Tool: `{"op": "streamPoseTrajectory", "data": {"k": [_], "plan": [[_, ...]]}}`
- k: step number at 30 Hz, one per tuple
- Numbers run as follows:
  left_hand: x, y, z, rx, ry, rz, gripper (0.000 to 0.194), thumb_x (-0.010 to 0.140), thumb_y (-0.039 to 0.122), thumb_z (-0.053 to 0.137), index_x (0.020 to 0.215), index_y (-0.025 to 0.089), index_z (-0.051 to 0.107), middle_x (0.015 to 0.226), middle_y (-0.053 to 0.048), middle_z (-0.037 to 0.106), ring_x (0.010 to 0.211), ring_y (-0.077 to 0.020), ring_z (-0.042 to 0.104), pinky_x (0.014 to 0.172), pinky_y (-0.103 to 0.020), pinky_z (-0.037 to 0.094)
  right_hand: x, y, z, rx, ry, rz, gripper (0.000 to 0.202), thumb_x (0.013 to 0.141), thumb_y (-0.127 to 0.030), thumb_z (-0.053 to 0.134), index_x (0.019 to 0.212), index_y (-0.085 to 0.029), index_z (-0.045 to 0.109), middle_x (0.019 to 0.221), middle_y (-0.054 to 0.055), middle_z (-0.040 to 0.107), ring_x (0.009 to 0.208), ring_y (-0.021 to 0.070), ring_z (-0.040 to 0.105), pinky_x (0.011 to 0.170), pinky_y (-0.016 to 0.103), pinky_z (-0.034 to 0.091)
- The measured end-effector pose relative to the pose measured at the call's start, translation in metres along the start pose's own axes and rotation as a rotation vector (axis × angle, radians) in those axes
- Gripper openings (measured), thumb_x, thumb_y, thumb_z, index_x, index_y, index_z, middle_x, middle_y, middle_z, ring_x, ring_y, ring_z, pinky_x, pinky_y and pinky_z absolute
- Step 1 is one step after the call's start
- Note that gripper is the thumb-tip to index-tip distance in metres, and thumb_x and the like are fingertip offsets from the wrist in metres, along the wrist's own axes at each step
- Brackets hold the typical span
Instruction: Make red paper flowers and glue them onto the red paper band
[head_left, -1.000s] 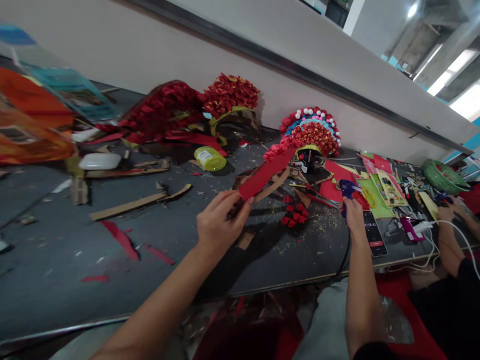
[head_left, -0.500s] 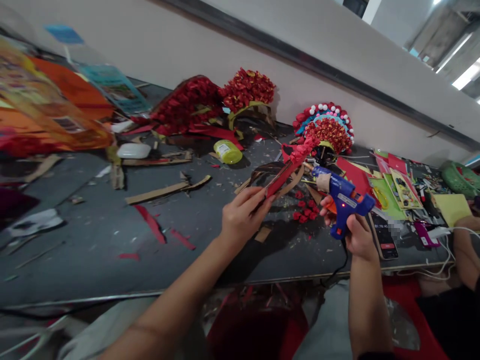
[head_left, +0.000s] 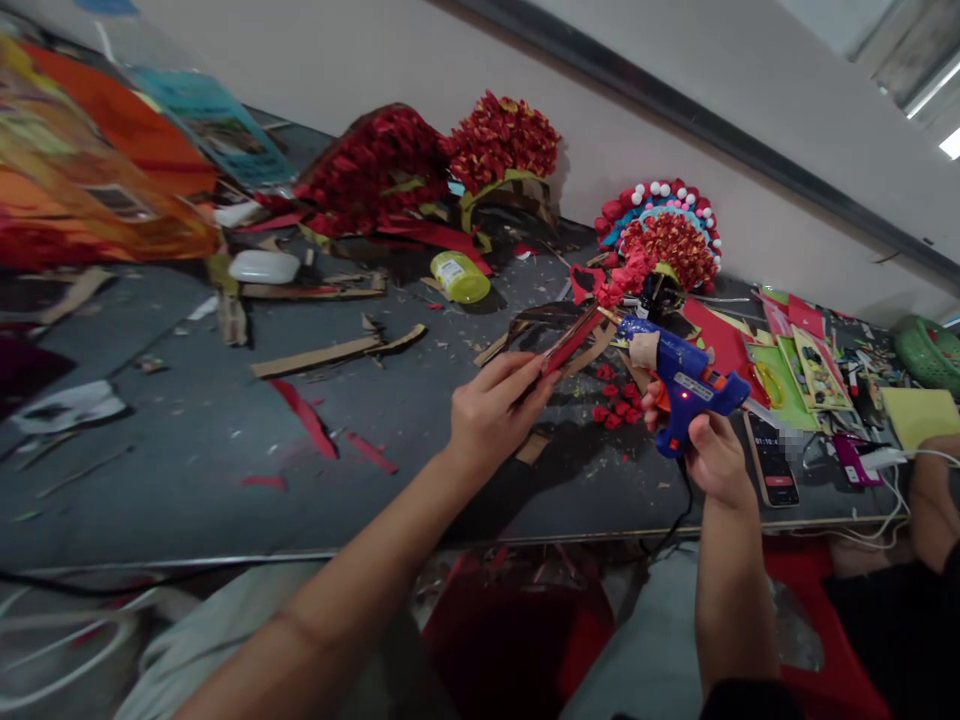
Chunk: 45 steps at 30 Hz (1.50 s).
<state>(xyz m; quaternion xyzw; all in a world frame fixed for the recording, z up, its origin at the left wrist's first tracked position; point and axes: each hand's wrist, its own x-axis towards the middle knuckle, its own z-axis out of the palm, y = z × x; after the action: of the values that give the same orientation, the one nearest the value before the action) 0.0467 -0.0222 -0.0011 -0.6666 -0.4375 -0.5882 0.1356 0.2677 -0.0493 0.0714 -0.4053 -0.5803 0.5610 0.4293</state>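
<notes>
Between the fingers and thumb of my left hand [head_left: 499, 410] is a red paper-covered strip [head_left: 574, 345] with ruffled red paper flowers [head_left: 624, 280] at its far end. My right hand [head_left: 709, 440] is wrapped round the handle of a blue hot glue gun [head_left: 686, 385], whose small light glows red. The gun's nozzle points up and left, close to the strip; whether they touch I cannot tell. Under the gun, several small red paper flowers [head_left: 619, 400] lie on the grey table [head_left: 420, 470]. Behind it stands a fan-shaped headdress [head_left: 664, 235] with white pom-poms.
Red flowered pieces [head_left: 502, 145] lean by the wall. A yellow jar [head_left: 460, 277] lies on its side. Cardboard strips [head_left: 322, 357] and paper scraps are scattered leftward. A phone [head_left: 772, 460] lies right of the glue gun, and another person's arm [head_left: 934, 490] rests at the right edge.
The view has shifted slightly, so the table items sit higher in the picture. Both hands keep their holds on the strip and the glue gun, with the nozzle still close to the strip.
</notes>
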Motion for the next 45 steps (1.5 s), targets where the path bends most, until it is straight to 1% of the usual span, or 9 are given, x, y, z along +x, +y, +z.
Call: {"op": "streamPoseTrajectory", "data": {"k": [7,13,21,25,31,39,45], "plan": [[0.003,0.003,-0.003,0.005,-0.021,-0.025,0.007,0.083,0.018,0.062,0.089,0.016,0.064,0.082,-0.005,0.066,0.067,-0.0114,0.064,0.057,-0.018,0.051,0.001,0.006,-0.004,-0.065,0.031,-0.001,0.054,0.072,-0.070,0.052,0.094,-0.022,0.066,0.091,0.008,0.070,0.088,0.0232,0.065,0.073,0.036,0.055],[0.002,0.002,-0.002,0.003,-0.019,-0.027,0.008,0.082,0.017,0.062,0.090,0.016,0.064,0.084,-0.005,0.067,0.070,-0.0117,0.064,0.060,-0.019,0.052,0.003,0.009,-0.006,-0.010,0.020,-0.065,0.046,0.077,-0.064,0.053,0.091,-0.022,0.068,0.091,0.007,0.070,0.087,0.0222,0.066,0.077,0.037,0.054],[0.001,0.001,-0.002,0.007,-0.006,-0.019,0.009,0.083,0.018,0.063,0.091,0.017,0.065,0.084,-0.005,0.067,0.067,-0.0110,0.064,0.057,-0.018,0.051,0.003,0.011,-0.007,-0.034,0.017,-0.082,0.047,0.079,-0.063,0.051,0.095,-0.023,0.068,0.095,0.008,0.070,0.091,0.0234,0.066,0.079,0.038,0.054],[0.002,0.001,-0.002,0.028,0.001,-0.018,0.006,0.083,0.020,0.062,0.088,0.017,0.065,0.082,-0.004,0.067,0.067,-0.0113,0.064,0.056,-0.018,0.051,0.003,0.010,-0.006,-0.080,0.041,-0.079,0.051,0.078,-0.066,0.048,0.097,-0.022,0.067,0.095,0.008,0.070,0.092,0.0236,0.065,0.079,0.038,0.055],[0.002,0.001,-0.003,0.050,-0.009,-0.028,0.008,0.084,0.022,0.062,0.088,0.017,0.066,0.082,-0.005,0.068,0.067,-0.0118,0.064,0.058,-0.019,0.052,0.003,0.009,-0.006,-0.107,0.052,-0.067,0.053,0.077,-0.068,0.047,0.093,-0.023,0.067,0.092,0.009,0.070,0.090,0.0245,0.065,0.077,0.038,0.055],[0.002,0.001,-0.003,0.027,0.010,-0.010,0.008,0.083,0.020,0.063,0.089,0.017,0.065,0.083,-0.004,0.067,0.069,-0.0113,0.065,0.059,-0.018,0.052,0.003,0.013,-0.009,-0.099,0.057,-0.092,0.049,0.080,-0.065,0.047,0.091,-0.022,0.068,0.090,0.007,0.070,0.091,0.0234,0.065,0.076,0.037,0.056],[0.001,0.000,-0.002,0.012,0.010,-0.021,0.009,0.083,0.021,0.062,0.091,0.018,0.065,0.084,-0.004,0.067,0.068,-0.0113,0.064,0.056,-0.019,0.051,0.002,0.011,-0.008,-0.122,0.089,-0.076,0.052,0.078,-0.068,0.047,0.088,-0.022,0.068,0.088,0.008,0.071,0.090,0.0238,0.066,0.075,0.037,0.056]]}}
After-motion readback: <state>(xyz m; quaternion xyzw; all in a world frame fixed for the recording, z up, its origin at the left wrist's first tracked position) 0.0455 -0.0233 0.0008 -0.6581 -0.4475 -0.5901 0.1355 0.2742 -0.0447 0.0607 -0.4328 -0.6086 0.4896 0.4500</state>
